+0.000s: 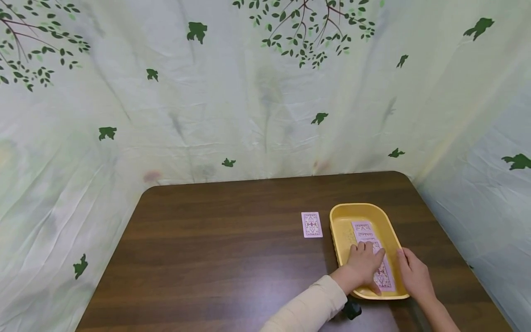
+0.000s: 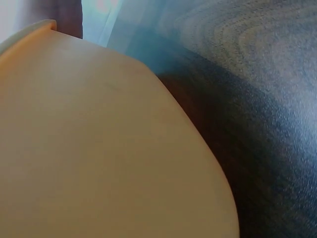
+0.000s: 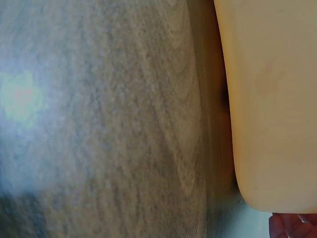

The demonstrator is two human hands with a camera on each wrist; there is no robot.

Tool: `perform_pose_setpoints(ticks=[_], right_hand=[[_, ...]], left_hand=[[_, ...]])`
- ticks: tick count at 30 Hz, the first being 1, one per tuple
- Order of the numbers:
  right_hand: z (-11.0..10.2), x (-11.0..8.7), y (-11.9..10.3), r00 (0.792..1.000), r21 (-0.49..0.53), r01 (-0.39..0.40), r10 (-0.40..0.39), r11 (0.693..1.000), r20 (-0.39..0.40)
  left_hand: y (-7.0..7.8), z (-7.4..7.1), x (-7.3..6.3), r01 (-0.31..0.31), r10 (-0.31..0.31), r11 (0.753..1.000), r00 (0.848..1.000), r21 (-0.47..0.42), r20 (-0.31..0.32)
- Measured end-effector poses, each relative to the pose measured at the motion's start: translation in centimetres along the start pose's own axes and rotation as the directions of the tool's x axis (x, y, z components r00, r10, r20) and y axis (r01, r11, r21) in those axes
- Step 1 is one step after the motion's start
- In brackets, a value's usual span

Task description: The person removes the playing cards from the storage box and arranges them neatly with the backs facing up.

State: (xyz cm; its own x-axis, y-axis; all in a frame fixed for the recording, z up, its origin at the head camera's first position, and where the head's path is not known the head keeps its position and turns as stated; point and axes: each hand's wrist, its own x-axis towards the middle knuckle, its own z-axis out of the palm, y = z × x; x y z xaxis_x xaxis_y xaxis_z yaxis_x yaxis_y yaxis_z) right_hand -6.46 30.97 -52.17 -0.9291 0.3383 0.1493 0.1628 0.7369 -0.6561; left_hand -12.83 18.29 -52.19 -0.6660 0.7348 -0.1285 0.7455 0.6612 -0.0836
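Note:
A yellow tray (image 1: 338, 221) stands at the right of the table, with a row of overlapping purple-backed playing cards (image 1: 383, 275) lying lengthwise in it. My left hand (image 1: 364, 263) reaches over the tray's near left side, fingers spread across the middle of the row and covering part of it. My right hand (image 1: 416, 275) holds the tray's right rim, its thumb along the edge. Face down on the table, left of the tray, lies a single playing card (image 1: 312, 225). Both wrist views show mostly the tray's outer wall (image 2: 109, 139); fingertips (image 3: 292, 226) appear beyond it in the right one.
The dark wooden table (image 1: 199, 258) extends left of the tray, its rounded far corners near the curtain (image 1: 265, 106). That pale curtain has leaf and bird prints. A small black device (image 1: 352, 309) sits by my left wrist, near the tray's front edge.

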Motion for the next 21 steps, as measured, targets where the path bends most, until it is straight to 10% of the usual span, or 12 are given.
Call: perform_pose_setpoints(ticks=[21], right_hand=[[0.02,0.00,-0.01,1.000,0.011,-0.001,0.001,1.000,-0.004]], left_hand=[[0.29,-0.15,0.15,-0.022,0.022,0.998,1.000,-0.050,-0.011]])
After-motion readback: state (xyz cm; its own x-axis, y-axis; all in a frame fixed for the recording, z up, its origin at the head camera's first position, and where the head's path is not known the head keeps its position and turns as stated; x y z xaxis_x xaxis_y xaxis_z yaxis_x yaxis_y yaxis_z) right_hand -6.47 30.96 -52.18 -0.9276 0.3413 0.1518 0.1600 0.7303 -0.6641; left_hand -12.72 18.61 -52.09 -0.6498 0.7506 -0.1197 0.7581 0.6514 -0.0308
